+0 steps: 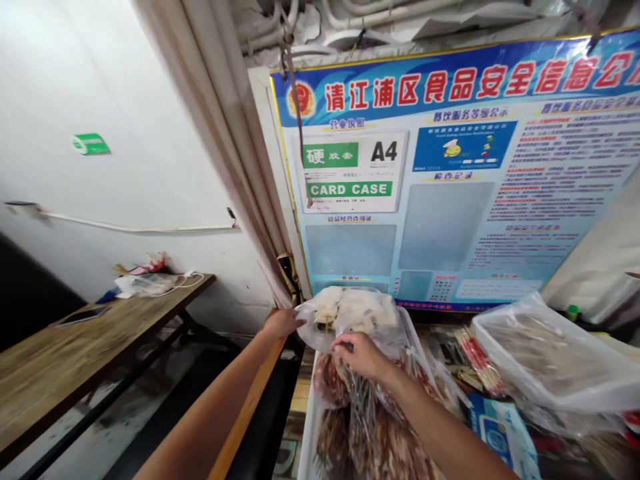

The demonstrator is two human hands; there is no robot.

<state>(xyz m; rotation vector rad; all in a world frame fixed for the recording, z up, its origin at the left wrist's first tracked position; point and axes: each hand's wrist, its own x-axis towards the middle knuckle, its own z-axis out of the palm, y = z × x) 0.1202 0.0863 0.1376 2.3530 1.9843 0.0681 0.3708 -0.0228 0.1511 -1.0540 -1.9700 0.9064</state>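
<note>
A clear plastic bag (367, 310) with pale, flat pieces inside lies at the far end of a white tray (306, 443). My left hand (283, 323) is closed on the bag's left edge and pulls it out sideways. The fingers of my right hand (363, 355) are pinched together at the bag's near edge; the fingertips are partly hidden. Below my right hand, bunches of thin skewers (361, 407) stick up between bagged reddish-brown meat skewers (333, 380). More unbagged-looking brown skewers (395, 440) fill the near part of the tray.
To the right stand a white bin lined with plastic (540, 353), red-wrapped sticks (480, 360) and a blue packet (503, 433). A wooden table (125, 340) with a phone (83, 316) is at left. A blue notice board (445, 220) rises behind the tray.
</note>
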